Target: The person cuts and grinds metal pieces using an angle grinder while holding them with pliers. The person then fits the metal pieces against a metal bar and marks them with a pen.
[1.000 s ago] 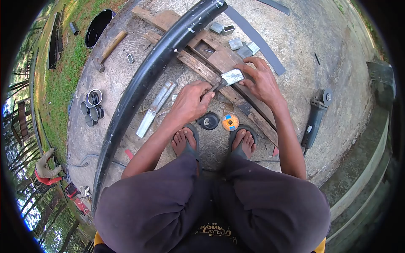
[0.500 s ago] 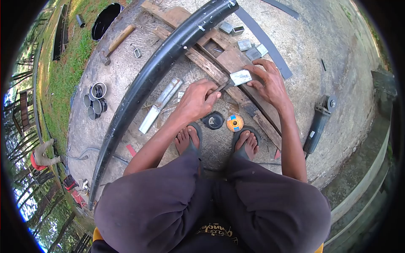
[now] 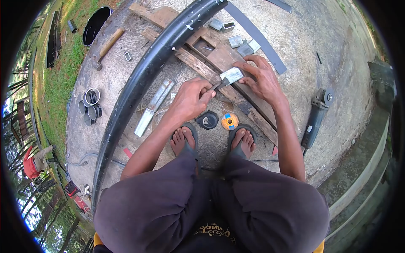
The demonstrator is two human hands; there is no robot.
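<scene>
My left hand [image 3: 192, 98] is closed round a thin dark metal tool [image 3: 218, 85], whose far end meets the left end of a short silvery metal tube piece [image 3: 232, 75]. Fingers and thumb of my right hand [image 3: 260, 80] grip that piece from its right side. The piece is held over the wooden boards [image 3: 219, 57]. Below my hands, a black round disc [image 3: 207, 120] and an orange disc [image 3: 230, 122] lie on the concrete near my feet.
A long black curved pipe [image 3: 145, 76] crosses on the left. Nearby are a hammer [image 3: 109, 47], silvery bars [image 3: 155, 107] and short black pipe rings [image 3: 92, 97]. Metal offcuts [image 3: 235, 41] lie ahead, an angle grinder [image 3: 316, 118] right. Another person [image 3: 33, 162] is far left.
The view has shifted a little back and forth. Between my hands the metal piece has turned slightly, and the tool's end stays against it. The other person has changed posture at far left.
</scene>
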